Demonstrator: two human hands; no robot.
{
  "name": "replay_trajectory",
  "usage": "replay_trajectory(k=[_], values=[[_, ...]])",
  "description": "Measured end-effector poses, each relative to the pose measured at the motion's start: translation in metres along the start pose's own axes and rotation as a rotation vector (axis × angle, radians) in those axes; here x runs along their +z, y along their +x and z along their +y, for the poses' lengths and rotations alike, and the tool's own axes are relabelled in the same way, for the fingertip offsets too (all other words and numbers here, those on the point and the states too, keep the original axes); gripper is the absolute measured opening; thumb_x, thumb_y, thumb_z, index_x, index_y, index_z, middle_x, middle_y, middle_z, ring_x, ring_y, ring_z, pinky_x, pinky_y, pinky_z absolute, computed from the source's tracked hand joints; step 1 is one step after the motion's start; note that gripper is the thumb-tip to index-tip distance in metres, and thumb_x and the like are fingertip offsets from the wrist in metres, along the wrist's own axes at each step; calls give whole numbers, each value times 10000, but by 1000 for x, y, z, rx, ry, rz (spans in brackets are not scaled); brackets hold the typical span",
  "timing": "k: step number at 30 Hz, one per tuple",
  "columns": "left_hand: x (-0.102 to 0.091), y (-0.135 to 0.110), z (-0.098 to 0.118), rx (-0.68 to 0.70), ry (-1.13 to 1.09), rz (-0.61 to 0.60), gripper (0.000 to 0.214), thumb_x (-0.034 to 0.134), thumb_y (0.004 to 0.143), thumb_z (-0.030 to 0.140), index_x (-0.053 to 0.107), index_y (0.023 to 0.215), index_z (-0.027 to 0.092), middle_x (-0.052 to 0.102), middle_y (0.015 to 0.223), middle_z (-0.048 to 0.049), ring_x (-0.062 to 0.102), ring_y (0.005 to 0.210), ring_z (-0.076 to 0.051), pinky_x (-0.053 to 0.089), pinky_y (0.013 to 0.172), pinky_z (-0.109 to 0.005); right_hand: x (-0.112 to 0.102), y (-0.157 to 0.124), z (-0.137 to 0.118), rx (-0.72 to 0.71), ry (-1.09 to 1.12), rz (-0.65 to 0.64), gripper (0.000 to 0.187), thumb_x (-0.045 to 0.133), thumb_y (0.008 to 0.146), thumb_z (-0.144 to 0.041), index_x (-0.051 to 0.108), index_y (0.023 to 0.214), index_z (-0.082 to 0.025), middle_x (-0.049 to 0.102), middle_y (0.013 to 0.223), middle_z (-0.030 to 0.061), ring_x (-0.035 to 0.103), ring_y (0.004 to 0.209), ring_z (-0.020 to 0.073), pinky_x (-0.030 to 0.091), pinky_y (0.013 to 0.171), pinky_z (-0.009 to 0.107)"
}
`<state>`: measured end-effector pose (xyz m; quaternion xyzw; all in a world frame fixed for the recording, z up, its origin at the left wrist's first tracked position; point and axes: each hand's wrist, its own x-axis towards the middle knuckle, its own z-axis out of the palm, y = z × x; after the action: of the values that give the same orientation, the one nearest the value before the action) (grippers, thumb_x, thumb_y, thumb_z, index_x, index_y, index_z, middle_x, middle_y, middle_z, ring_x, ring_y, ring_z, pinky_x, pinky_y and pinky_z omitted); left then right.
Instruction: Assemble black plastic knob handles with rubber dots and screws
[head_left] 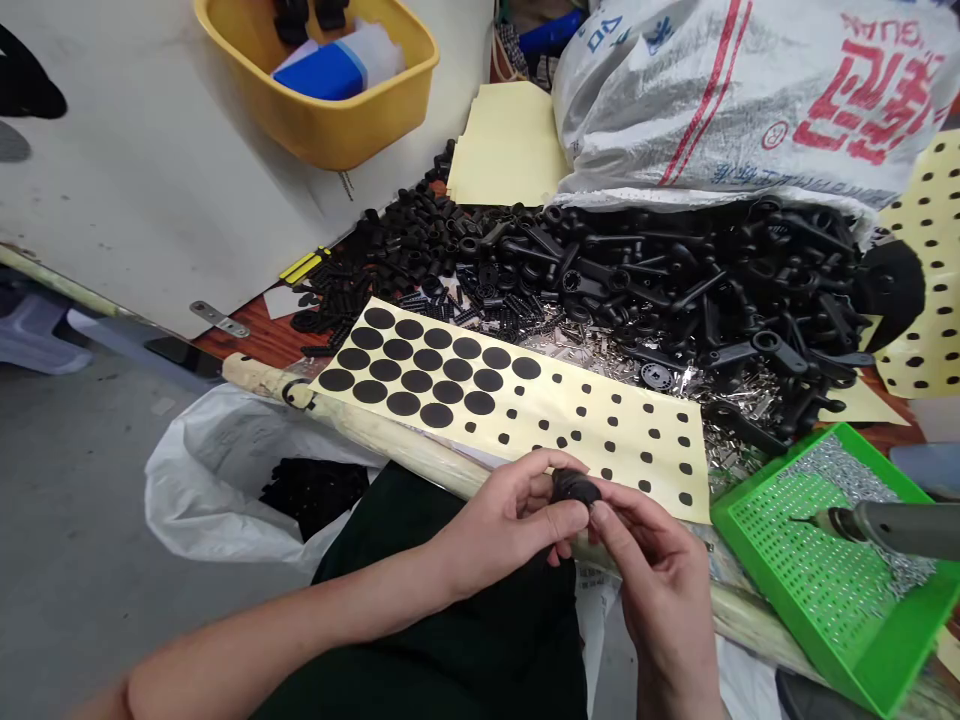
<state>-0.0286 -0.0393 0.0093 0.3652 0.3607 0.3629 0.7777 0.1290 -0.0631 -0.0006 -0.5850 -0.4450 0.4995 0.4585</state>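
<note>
My left hand and my right hand meet in front of me, both shut on a small round black part, likely rubber or plastic. Its lower side is hidden by my fingers. Just beyond my hands lies a cream backing sheet printed with rows of black adhesive dots, large ones at the left and small ones at the right. My fingertips are close to its near edge. A heap of black moulded plastic parts spreads behind the sheet, mixed with silvery metal pieces.
A green perforated tray holding screws sits at the right, under the bit of an electric screwdriver. A yellow basin, a printed white woven sack, a white plastic bag and a long wooden pole surround the work.
</note>
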Motion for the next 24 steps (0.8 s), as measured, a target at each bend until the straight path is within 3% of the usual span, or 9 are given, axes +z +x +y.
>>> replay_trajectory(k=[4,8,11,14,17,20,24], values=[[-6,-7,4,6,68,20,291,640,790,277,529,1029,154,547,790,-1,530,674,-108,461,625,-245,6,-1,-4,-86,-111,-24,195,715,748,-329,749,900,-212,754,870,68,723,781,216,610,651,266],[-28,-31,12,38,172,40,259,610,776,194,542,1024,166,557,813,6,517,699,-101,444,666,-235,16,8,-5,-89,-159,-258,191,711,751,-341,756,893,-221,758,880,71,725,763,209,608,685,273],[-48,-55,16,-8,267,90,468,695,698,197,541,1139,197,586,953,-19,530,793,-129,450,687,-232,31,19,-7,-15,-196,-375,254,696,753,-404,753,898,-203,757,839,83,723,719,212,610,661,294],[-63,-74,20,-110,509,238,694,786,608,239,520,1249,270,580,989,-13,538,829,-164,450,656,-231,52,35,-11,-74,-311,-220,319,683,732,-470,746,873,-191,751,810,86,708,673,209,603,631,313],[-73,-79,26,-88,874,328,548,721,695,288,563,1219,260,578,767,22,540,694,-163,415,638,-247,74,53,-9,-252,-511,-97,301,638,752,-462,734,838,-190,743,831,92,686,690,215,579,654,350],[-81,-70,36,0,1193,285,392,563,752,177,604,1139,228,571,646,27,531,589,-161,362,585,-248,92,67,-1,-383,-702,-36,294,566,798,-422,722,840,-176,730,837,109,669,710,234,539,696,393],[-89,-48,56,46,1469,165,496,485,687,79,575,1160,201,602,637,-2,563,587,-196,358,562,-263,109,70,5,-373,-884,35,286,526,807,-389,702,829,-165,710,823,100,630,652,212,478,617,346]])
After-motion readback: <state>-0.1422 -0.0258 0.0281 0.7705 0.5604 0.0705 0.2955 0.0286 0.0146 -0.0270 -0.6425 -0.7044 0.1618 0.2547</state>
